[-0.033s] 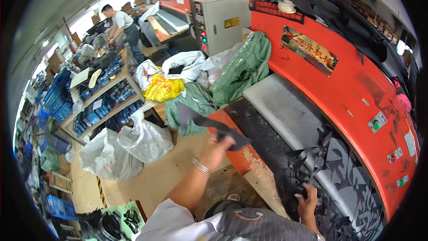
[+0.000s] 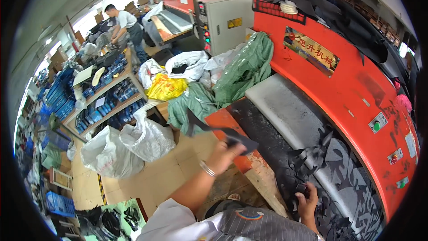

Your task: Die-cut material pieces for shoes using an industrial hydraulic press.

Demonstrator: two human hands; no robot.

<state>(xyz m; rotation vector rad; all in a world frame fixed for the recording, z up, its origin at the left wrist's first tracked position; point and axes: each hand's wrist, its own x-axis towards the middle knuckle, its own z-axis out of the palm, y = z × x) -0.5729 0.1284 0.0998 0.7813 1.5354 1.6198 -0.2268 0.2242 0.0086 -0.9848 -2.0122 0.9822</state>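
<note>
A thin, flat black cut-out piece with a long narrow tail is pinched in my left hand, held up over the orange edge of the machine's bed. Its tail end is smeared by motion. My right hand is low at the bed, with thumb and fingers curled round a small dark object whose kind I cannot make out. Just beyond those fingers lies a heap of black scraps. Grey and black curved shapes cover the pale board on the bed.
The red machine with green and red buttons stands along the right. White sacks, a yellow bag and green sacks lie ahead. Shelves of blue items stand at left. Another person bends over bags farther back.
My left hand has shifted slightly right with the black cut-out piece. My right hand stays low at the bed, its fingers slightly changed, and the small dark object shows more plainly.
</note>
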